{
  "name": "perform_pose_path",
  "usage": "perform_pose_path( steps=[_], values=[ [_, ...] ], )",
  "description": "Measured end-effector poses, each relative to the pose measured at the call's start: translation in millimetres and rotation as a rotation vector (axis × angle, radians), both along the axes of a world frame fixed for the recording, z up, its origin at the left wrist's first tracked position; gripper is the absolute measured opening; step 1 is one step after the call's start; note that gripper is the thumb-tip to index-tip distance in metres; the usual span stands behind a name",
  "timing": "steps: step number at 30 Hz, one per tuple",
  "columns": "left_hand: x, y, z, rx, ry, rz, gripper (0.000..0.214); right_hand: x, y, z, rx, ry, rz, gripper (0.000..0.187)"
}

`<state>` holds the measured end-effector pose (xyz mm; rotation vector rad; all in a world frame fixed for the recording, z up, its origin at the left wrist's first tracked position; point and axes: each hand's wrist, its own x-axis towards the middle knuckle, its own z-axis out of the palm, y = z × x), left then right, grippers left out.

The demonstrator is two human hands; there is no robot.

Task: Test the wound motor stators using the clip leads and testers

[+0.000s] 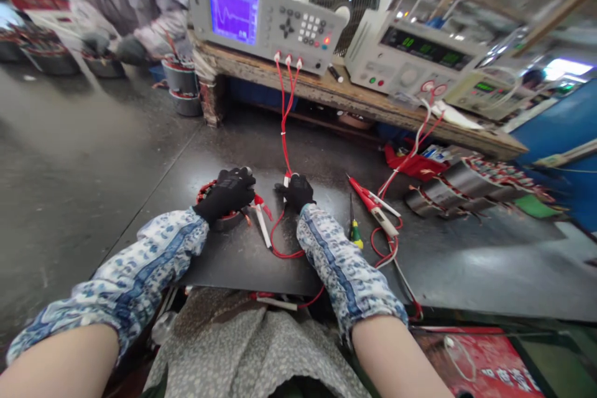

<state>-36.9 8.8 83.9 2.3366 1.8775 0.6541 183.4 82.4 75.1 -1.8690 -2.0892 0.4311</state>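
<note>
My left hand (228,191), in a black glove, is wrapped over the top of a motor stator (229,222) with red-tied windings and copper ends. The hand covers much of it. Close by on its right lies a red and white test clip (262,224), its tip near the stator's wires. My right hand (298,191), also gloved in black, is closed around a white-bodied test lead clip (286,181); most of the clip is hidden. Red leads (284,130) run from there up to a tester (265,18) whose screen shows a waveform.
Right of my right hand lie a green-yellow screwdriver (356,233) and red-white test probes (373,205). Several stators (457,189) are stacked farther right. A wooden shelf (364,90) carries instruments and a fan (347,0). Another person (125,6) works at the back left.
</note>
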Motion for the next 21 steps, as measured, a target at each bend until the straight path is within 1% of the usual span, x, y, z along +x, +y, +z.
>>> perform_pose_path(
  steps=[2,3,5,7,9,12,13,14,16,17,19,21],
  values=[
    [-1.6,-4.3,3.0,0.000,-0.018,0.014,0.013,-4.7,1.9,-2.7,-0.043,-0.018,0.025,0.024],
    [-4.4,-7.5,4.7,0.008,-0.035,-0.019,0.016,-4.2,0.1,-2.5,-0.058,-0.008,0.057,0.022],
    [-11.6,-14.1,7.1,0.022,-0.046,-0.148,0.021,2.1,-7.1,1.9,-0.090,0.010,0.130,0.016],
    [-17.0,-18.3,7.1,0.007,-0.028,-0.266,0.020,12.9,-18.7,9.5,-0.109,0.045,0.197,0.013],
    [-18.5,-18.3,4.7,-0.023,-0.039,-0.283,0.017,23.8,-36.2,15.7,-0.085,0.204,0.255,0.019],
    [-16.6,-13.0,-0.5,-0.045,-0.124,-0.232,0.014,32.6,-73.0,14.9,-0.068,0.587,0.337,0.032],
    [-16.2,-11.2,-2.1,-0.045,-0.159,-0.228,0.013,32.5,-86.2,11.6,-0.094,0.675,0.357,0.031],
    [-16.1,-9.7,-3.5,-0.046,-0.194,-0.236,0.013,31.0,-98.5,7.4,-0.131,0.711,0.368,0.027],
    [-17.1,-7.9,-5.3,-0.044,-0.258,-0.262,0.012,24.2,-117.5,-1.6,-0.182,0.695,0.352,0.018],
    [-17.9,-7.7,-5.9,-0.045,-0.281,-0.273,0.012,19.7,-123.3,-5.6,-0.183,0.664,0.328,0.014],
    [-19.4,-8.2,-6.0,-0.045,-0.305,-0.280,0.014,10.3,-128.3,-11.3,-0.146,0.600,0.269,0.011],
    [-20.1,-9.3,-5.0,-0.045,-0.308,-0.275,0.018,2.3,-127.6,-14.3,-0.104,0.571,0.213,0.015]
  ],
)
